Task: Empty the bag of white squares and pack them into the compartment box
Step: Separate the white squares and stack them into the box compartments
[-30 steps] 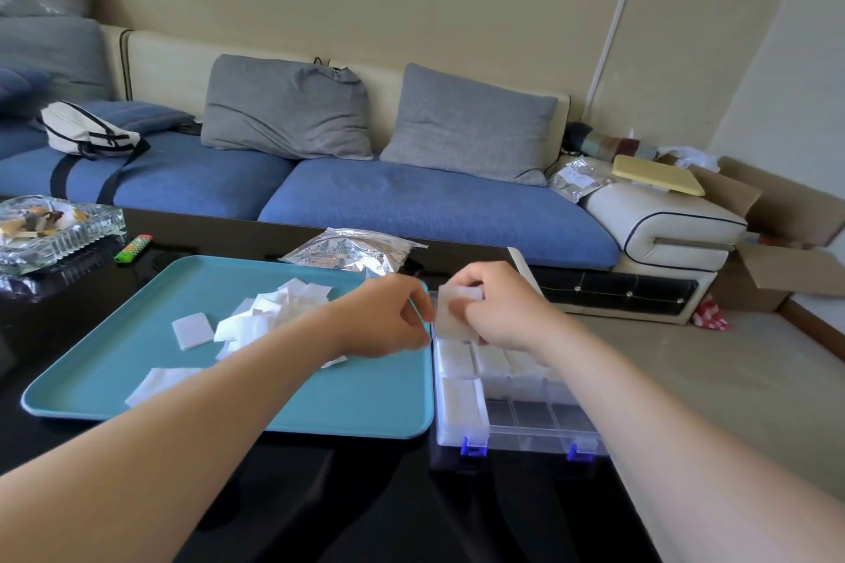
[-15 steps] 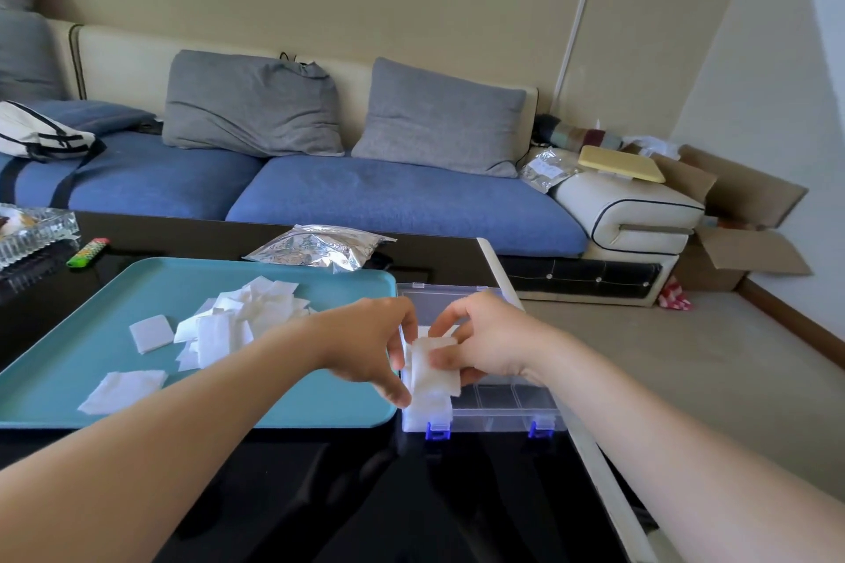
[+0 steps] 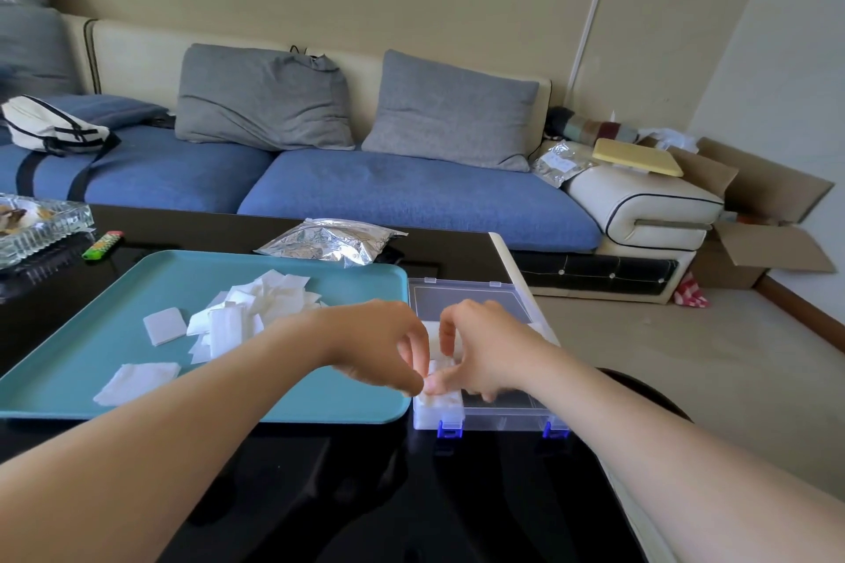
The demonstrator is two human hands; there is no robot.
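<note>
A clear compartment box [image 3: 503,418] with blue latches lies open at the right of a teal tray [image 3: 114,357]. Its front left compartment holds a stack of white squares [image 3: 439,405]. My left hand [image 3: 379,347] and my right hand [image 3: 480,352] meet over that compartment, fingertips pinching and pressing the squares down into it. A loose pile of white squares [image 3: 247,311] lies on the tray, with single ones beside it. The crumpled silver bag [image 3: 329,240] rests behind the tray.
The black table [image 3: 411,507] ends just right of the box. A glass ashtray [image 3: 36,226] and a green lighter [image 3: 103,245] sit at the far left. A blue sofa [image 3: 411,192] with grey cushions runs behind; cardboard boxes [image 3: 768,238] stand at the right.
Both hands have lowered the held white squares from above the box into its front left compartment. The view has shifted slightly.
</note>
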